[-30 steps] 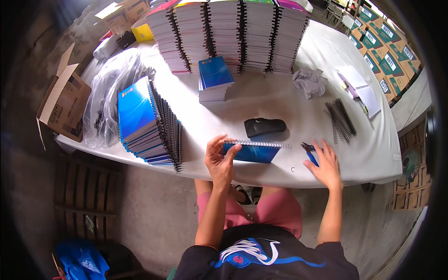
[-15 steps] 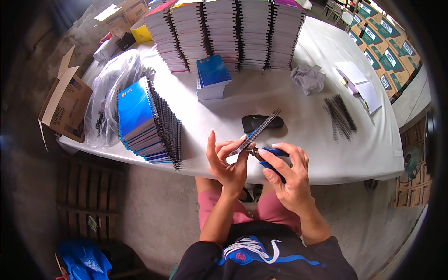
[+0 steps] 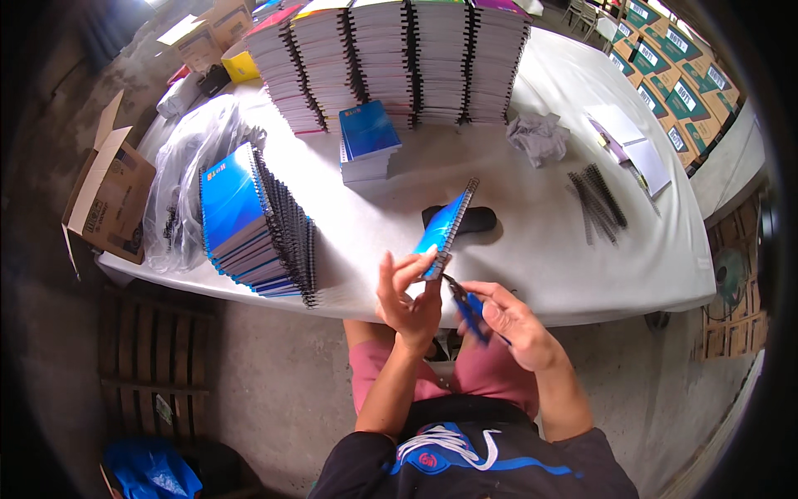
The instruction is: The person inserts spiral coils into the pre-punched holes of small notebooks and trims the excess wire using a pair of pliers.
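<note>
1. Head view: the person's left hand (image 3: 410,303) holds a small blue notebook (image 3: 445,224) near its lower end; the grip of this hand is clamped on it.
2. The notebook is raised over the near part of the white-covered counter (image 3: 582,283). It is tilted, and its spiral coil (image 3: 462,218) runs along the right side.
3. The right hand (image 3: 519,324) has its grip closed around blue-handled pliers (image 3: 470,312), which are somewhat blurred.
4. The tip of the pliers is just beside the coil's lower end; whether the two are touching, one cannot tell.
5. Behind the notebook, a black case (image 3: 477,219) lies on the counter, partly hidden by it.
6. At the left there is a stack of blue notebooks (image 3: 258,249), and farther back a smaller pile (image 3: 368,137).
7. At the right, several loose dark coils (image 3: 598,204) lie together.
</note>
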{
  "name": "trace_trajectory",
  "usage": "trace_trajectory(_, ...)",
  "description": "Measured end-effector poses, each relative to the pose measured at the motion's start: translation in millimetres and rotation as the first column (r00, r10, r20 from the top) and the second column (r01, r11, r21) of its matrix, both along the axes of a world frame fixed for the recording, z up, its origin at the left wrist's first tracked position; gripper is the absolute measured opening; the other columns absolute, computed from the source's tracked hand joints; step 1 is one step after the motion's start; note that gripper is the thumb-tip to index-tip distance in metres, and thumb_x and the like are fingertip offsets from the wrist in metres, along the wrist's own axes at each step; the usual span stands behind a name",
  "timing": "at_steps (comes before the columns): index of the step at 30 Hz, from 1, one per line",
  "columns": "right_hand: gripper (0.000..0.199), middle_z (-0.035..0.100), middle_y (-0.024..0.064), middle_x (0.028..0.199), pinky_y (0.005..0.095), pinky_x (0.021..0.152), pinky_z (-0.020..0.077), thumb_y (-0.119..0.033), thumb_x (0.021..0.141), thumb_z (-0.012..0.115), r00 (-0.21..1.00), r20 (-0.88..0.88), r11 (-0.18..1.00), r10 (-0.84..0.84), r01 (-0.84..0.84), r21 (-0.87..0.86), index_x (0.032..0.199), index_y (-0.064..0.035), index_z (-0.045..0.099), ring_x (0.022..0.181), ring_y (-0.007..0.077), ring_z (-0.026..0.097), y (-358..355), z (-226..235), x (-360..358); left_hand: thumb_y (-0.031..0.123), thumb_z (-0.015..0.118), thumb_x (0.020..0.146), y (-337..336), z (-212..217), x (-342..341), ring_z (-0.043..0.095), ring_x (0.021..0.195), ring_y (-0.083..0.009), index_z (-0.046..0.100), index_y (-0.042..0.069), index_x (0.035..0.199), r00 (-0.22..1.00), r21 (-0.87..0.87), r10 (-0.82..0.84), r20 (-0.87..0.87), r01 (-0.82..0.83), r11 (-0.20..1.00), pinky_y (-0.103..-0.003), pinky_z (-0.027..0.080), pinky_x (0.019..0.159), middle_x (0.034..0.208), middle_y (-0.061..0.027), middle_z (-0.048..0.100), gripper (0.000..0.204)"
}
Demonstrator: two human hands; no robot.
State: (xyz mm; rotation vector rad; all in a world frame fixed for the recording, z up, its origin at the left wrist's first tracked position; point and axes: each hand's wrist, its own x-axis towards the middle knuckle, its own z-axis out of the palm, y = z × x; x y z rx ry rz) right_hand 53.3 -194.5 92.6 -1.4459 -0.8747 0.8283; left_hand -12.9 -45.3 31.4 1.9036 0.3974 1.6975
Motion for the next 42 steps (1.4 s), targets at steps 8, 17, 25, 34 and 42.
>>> trace_trajectory(8,0.038,0.049,0.013,0.118,0.0465,0.099,0.0319,-0.03,0.092,0.05,0.318,0.948,0.588,0.023,0.762,-0.27,0.127,-0.0179,0.051,0.113,0.0303,0.046,-41.7,-62.0,66.5,0.005,0.053,0.092,5.7,36.3,-7.2,0.063,0.085,-0.0127,0.012,0.01,0.145,0.863,-0.644,-0.273,0.424,0.5,0.579,-0.023,0.049,0.079,0.107,-0.0212,0.063,0.068)
trace_trajectory(17,0.075,0.06,0.0141,0.113,0.0261,0.085,0.0489,-0.001,0.08,0.068,0.923,-0.361,0.887,-0.132,0.273,0.373,0.141,-0.0012,0.023,0.101,0.0166,0.059,54.5,-11.7,36.5,0.01,0.054,0.09,-0.7,61.3,-36.1,0.062,0.092,-0.0165,0.019,0.009,0.143,0.737,-0.601,-0.288,0.612,0.669,0.437,-0.026,0.052,0.079,0.117,-0.022,0.057,0.064)
trace_trajectory(25,0.048,0.062,0.011,0.1,0.0253,0.073,0.0535,-0.013,0.077,0.075,0.92,-0.387,0.808,0.062,0.181,0.56,0.117,-0.0016,0.052,0.082,0.0157,0.063,180.4,77.1,48.7,0.02,0.059,0.088,61.7,95.9,-106.3,0.04,0.126,-0.0268,0.041,0.007,0.133,0.898,-0.025,0.427,0.102,-0.427,0.904,-0.041,0.033,0.1,0.133,-0.0162,0.047,0.05)
trace_trajectory(34,0.038,0.062,0.0042,0.091,0.0197,0.074,0.0484,-0.013,0.095,0.04,0.942,-0.225,0.828,0.249,-0.086,0.553,0.132,-0.0053,0.04,0.075,0.0092,0.058,286.6,163.9,10.4,0.028,0.063,0.087,113.2,91.0,-115.9,0.039,0.128,-0.0298,0.051,0.008,0.128,0.911,-0.129,0.395,-0.12,-0.409,0.903,-0.043,0.032,0.103,0.138,-0.0168,0.041,0.047)
trace_trajectory(42,0.026,0.063,0.0066,0.095,0.0261,0.068,0.0493,-0.01,0.092,0.05,0.922,0.3,0.954,0.245,-0.284,0.093,0.115,-0.0073,0.061,0.075,0.0125,0.059,313.5,153.9,-32.4,0.029,0.066,0.085,128.6,75.4,-129.9,0.046,0.119,-0.0335,0.054,0.001,0.123,0.958,-0.25,0.262,-0.116,-0.284,0.926,-0.041,0.039,0.097,0.127,-0.0205,0.05,0.048)
